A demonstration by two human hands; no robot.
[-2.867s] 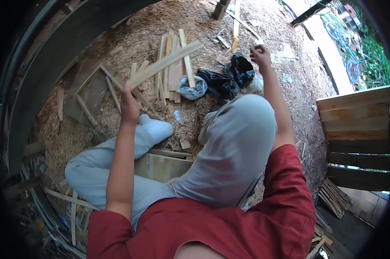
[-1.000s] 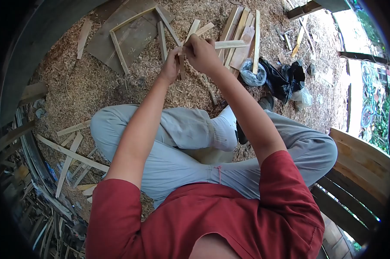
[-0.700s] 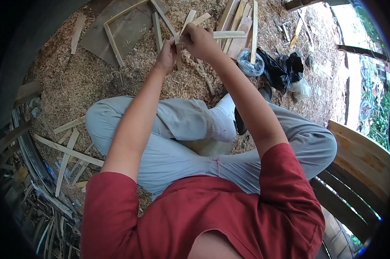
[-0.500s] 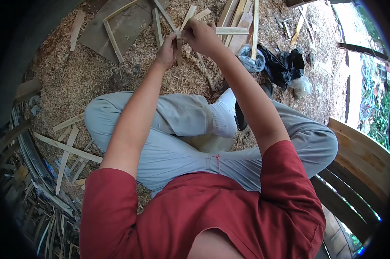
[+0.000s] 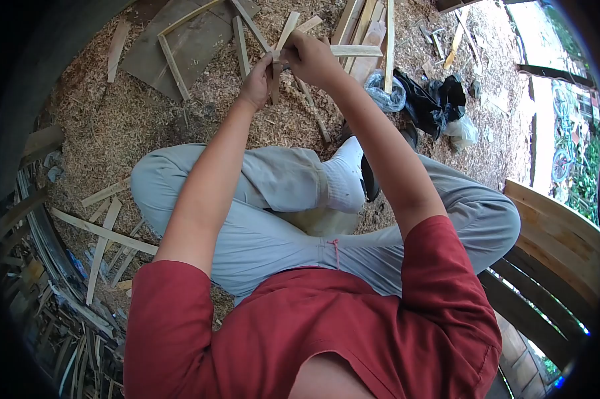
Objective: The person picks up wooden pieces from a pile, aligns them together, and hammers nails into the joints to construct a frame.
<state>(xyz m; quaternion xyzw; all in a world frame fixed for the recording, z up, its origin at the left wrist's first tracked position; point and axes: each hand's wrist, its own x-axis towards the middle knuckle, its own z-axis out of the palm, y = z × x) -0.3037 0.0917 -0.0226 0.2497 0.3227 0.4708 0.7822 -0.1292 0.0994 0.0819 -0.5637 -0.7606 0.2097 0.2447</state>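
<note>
Both hands meet at the top centre, around a spot where thin wooden strips cross. My left hand (image 5: 257,82) is closed on the strips at this joint, its thumb and fingertips pressed on the wood. My right hand (image 5: 308,58) is pinched at the same place, touching the left fingertips; whatever small thing it may hold is hidden. One pale strip (image 5: 356,50) sticks out to the right from behind the right hand. Another strip (image 5: 252,25) runs up and left from the joint, and a short piece (image 5: 276,88) points down between the hands.
Wood shavings (image 5: 107,139) cover the ground. A grey board (image 5: 140,60) bears an angled wooden frame (image 5: 170,61). Black plastic (image 5: 425,106) and a clear bag (image 5: 385,96) lie right of the hands. Crossed strips (image 5: 104,239) lie left, beside the knee; a wooden plank (image 5: 556,239) stands at right.
</note>
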